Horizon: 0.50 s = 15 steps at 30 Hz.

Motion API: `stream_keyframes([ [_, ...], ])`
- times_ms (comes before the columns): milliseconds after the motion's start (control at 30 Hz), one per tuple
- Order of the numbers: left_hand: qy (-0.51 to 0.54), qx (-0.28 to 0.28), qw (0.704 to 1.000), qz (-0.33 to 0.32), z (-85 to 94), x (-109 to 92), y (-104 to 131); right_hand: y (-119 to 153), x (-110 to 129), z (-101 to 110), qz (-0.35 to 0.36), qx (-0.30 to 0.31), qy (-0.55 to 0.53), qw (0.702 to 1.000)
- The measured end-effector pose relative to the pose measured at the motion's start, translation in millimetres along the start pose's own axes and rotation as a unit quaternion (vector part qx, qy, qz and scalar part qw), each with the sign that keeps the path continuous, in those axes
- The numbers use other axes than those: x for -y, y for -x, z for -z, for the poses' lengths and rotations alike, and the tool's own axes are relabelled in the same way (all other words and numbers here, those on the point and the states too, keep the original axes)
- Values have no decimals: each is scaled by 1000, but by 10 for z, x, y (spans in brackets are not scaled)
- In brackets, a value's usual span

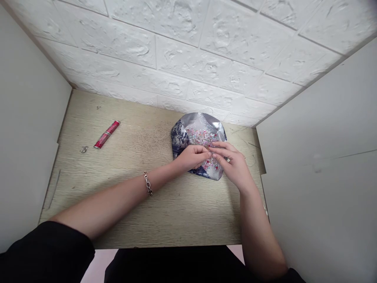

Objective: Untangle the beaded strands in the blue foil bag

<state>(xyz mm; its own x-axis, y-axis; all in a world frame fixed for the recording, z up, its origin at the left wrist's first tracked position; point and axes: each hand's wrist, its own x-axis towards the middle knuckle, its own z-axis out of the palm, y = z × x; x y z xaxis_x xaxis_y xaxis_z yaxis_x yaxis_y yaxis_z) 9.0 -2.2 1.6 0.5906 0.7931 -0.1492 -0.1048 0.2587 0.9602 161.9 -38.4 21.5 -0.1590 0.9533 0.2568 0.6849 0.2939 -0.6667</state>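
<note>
A shallow foil-lined pouch [200, 119], silver inside with dark blue patterned patches, holds a heap of small pink, red, white and clear beads [200, 136]. My left hand [193, 157] is over its front left part, thumb and forefinger pressed together in a pinch. From the right, my right hand [234, 163] meets it over the beads, thumb and forefinger close together at the left fingertips while the other fingers stretch out. Whatever lies between the fingertips is too small to make out. A silver chain bracelet [147, 183] circles my left wrist.
On the wooden tabletop [165, 212], a red tube-shaped item [107, 134] lies at the left, with a small silvery piece [84, 149] near it. Fine thread-like strands [156, 135] are left of the pouch. A white brick-patterned wall [176, 59] stands behind, with pale panels on both sides.
</note>
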Motion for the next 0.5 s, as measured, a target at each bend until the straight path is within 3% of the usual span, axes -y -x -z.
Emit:
stream_keyframes([
  [500, -72, 4, 997, 0, 43, 34, -2, 3, -6, -5, 15, -1, 14, 1000],
])
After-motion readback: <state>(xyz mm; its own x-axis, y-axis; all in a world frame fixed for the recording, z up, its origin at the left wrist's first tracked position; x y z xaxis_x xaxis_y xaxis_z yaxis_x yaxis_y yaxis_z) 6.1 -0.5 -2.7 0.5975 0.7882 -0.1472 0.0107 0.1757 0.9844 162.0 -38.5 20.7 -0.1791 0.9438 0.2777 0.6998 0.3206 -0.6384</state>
